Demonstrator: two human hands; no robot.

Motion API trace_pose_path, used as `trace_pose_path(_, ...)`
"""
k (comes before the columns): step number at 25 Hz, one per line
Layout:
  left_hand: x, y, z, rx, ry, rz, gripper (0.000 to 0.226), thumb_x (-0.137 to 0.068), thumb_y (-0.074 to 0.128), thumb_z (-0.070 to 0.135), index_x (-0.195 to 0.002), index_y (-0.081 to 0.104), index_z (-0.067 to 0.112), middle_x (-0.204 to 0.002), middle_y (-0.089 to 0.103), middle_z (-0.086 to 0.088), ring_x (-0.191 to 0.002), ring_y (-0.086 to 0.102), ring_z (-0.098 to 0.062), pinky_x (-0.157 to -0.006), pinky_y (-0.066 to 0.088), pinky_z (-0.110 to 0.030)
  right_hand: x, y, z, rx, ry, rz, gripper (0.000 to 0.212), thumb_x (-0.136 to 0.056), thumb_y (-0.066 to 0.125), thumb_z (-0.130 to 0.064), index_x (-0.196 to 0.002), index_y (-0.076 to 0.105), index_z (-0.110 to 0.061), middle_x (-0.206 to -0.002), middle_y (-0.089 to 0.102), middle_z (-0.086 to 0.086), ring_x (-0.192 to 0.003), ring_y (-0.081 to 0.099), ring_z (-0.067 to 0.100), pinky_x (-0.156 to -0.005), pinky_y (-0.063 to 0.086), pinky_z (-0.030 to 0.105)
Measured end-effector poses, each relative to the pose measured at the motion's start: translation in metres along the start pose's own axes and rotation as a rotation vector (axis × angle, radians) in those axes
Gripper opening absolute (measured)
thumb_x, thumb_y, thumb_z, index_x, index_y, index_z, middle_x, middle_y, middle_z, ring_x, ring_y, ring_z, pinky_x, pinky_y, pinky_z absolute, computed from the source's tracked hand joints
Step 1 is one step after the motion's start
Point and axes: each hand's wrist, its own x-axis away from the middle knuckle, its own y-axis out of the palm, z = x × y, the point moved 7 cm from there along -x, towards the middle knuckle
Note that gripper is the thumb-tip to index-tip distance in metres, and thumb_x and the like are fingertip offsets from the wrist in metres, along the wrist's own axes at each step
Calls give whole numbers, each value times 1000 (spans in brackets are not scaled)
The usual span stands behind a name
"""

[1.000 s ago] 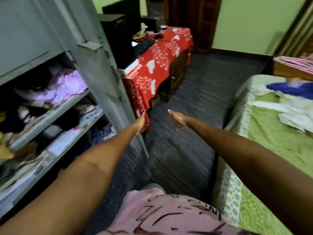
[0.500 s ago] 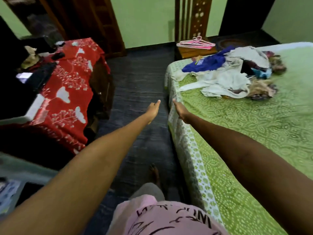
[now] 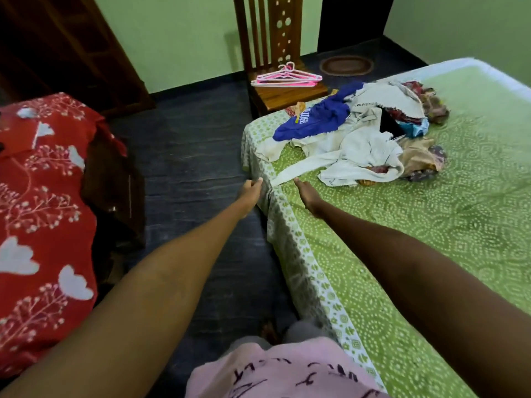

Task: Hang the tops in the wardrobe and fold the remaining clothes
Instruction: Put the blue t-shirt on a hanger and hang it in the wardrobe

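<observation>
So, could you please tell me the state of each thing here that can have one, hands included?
left hand: fingers loosely curled, holds nothing
right hand: open, empty, over the bed edge
pile of clothes: unfolded, heaped on the bed
blue top: crumpled, on the pile
pink hangers: bare, lying on the chair seat

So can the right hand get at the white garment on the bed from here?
Probably yes. The right hand is open over the bed, just short of the white garment, whose sleeve trails toward it; nothing lies between them.
</observation>
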Motion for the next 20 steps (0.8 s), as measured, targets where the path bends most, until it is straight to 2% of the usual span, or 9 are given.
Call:
trace_pose_path(2, -32, -5, 12, -12, -16, -8, 48, -101, 34, 35, -130, 42, -2, -131, 48, -19, -121, 46, -32, -91, 38, -33, -21, -2, -10, -6, 24, -2, 61, -100, 31, -46, -141, 35, -1, -123, 47, 13, -92, 52, 18, -73, 39, 26)
trace_pose_path(4, -70, -2, 27, -29, -21, -49, 47, -101, 35, 35, -130, 43, -1, -135, 46, -18, -120, 46, -32, -93, 38, -32, -54, -9, -21, -15, 39, 26, 59, -100, 32, -44, -141, 33, -2, -132, 46, 14, -96, 47, 18, -71, 38, 24)
trace_pose_path(7, -133, -1, 57, -19, -3, -88, 47, -100, 38, 34, -132, 45, 0, -136, 47, -17, -122, 46, -31, -96, 38, -33, -117, -23, -45, -3, 73, 56, 59, -100, 32, -44, -139, 35, 1, -142, 40, 18, -118, 44, 27, -93, 38, 35)
trace_pose_path(11, -216, -10, 97, -26, 26, -83, 47, -100, 39, 33, -134, 42, 1, -139, 44, -16, -124, 44, -29, -97, 37, -31, -213, -37, -91, -46, 57, 105, 64, -98, 31, -50, -137, 38, 0, -128, 47, 12, -103, 42, 20, -77, 38, 30)
trace_pose_path(14, -271, -15, 126, -49, -13, -83, 48, -100, 38, 33, -137, 38, 2, -141, 42, -15, -125, 43, -29, -98, 37, -32, -258, -46, -124, -56, 41, 91, 60, -100, 33, -45, -139, 37, 1, -142, 42, 15, -124, 44, 30, -99, 36, 36)
trace_pose_path(15, -289, -14, 138, -58, -11, -87, 47, -100, 39, 33, -136, 40, 2, -139, 43, -15, -124, 44, -30, -98, 37, -33, -272, -48, -133, -52, 34, 88, 59, -100, 33, -42, -136, 39, 4, -141, 43, 19, -125, 43, 32, -101, 34, 37)
trace_pose_path(17, -324, -11, 162, -62, 5, -84, 45, -99, 40, 33, -133, 44, 3, -136, 47, -16, -120, 47, -30, -97, 38, -34, -300, -55, -144, -67, 45, 84, 59, -101, 33, -39, -128, 43, 12, -133, 47, 27, -118, 48, 35, -97, 37, 38)
trace_pose_path(20, -369, 5, 191, -110, 40, -125, 43, -100, 40, 33, -127, 48, 2, -130, 51, -15, -109, 51, -27, -87, 38, -31, -341, -64, -150, -95, 85, 66, 59, -101, 32, -41, -124, 45, 12, -116, 52, 28, -98, 50, 30, -85, 39, 38)
